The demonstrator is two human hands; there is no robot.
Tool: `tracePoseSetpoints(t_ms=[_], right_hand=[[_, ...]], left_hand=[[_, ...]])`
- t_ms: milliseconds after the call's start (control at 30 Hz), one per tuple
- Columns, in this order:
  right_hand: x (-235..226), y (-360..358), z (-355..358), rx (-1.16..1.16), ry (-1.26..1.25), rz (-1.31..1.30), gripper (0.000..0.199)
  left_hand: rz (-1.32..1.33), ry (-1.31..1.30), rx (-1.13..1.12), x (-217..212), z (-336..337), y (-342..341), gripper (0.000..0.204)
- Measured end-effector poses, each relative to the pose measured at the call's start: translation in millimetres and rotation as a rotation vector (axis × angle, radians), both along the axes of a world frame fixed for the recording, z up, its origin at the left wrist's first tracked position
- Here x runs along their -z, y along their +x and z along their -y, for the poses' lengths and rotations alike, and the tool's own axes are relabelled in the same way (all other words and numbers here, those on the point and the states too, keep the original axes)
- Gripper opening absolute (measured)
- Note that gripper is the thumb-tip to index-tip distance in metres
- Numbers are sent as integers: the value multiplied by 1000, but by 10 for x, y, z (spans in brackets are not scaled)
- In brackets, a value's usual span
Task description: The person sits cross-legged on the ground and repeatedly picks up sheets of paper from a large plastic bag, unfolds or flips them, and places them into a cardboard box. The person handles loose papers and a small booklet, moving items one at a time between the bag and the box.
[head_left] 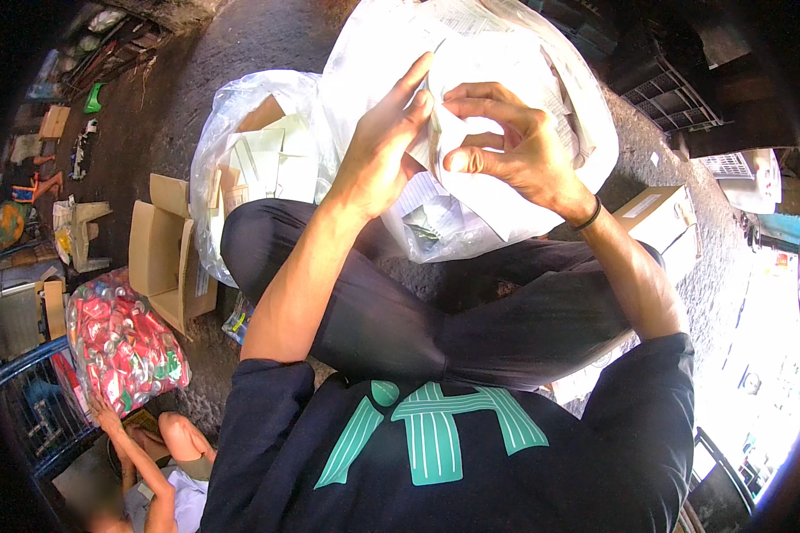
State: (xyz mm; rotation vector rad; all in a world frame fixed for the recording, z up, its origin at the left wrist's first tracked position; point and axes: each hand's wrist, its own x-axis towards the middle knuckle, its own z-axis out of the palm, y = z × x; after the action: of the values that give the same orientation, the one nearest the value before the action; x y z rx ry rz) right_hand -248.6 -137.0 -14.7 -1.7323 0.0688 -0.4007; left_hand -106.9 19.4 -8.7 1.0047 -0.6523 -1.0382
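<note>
- Left hand [384, 142] and right hand [507, 142] meet over the crossed legs — both sets of fingers pinched shut on a white paper slip [444, 133].
- The slip stands roughly upright between them (neither hand nearer).
- Just beyond: the paper-filled white plastic bag [542, 71].

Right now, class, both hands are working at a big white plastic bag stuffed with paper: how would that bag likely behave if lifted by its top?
The white plastic bag would probably sag and fold, since its thin film already creases where the left hand and right hand pinch it. It is likely fairly heavy, being bulged with paper sheets. The film could stretch or slip in the grip.
</note>
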Motion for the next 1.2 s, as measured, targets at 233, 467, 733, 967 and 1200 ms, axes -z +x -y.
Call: tracePoseSetpoints(t_ms=[233,467,733,967,1200], right_hand=[[2,22,5,-2,-6,-6,63],[-61,4,-13,88,-76,-53,41],[-152,-107,-87,311,-382,-28,21],[-196,-85,556,537,-909,-33,22],[160,-113,1066,702,-971,-112,28]], left_hand=[[-30,-20,21,33,-12,23,62],[-60,-48,16,58,25,31,61],[277,345,-86,122,-22,158,69],[956,564,-153,52,-35,215,43],[897,255,45,-64,-45,59,43]])
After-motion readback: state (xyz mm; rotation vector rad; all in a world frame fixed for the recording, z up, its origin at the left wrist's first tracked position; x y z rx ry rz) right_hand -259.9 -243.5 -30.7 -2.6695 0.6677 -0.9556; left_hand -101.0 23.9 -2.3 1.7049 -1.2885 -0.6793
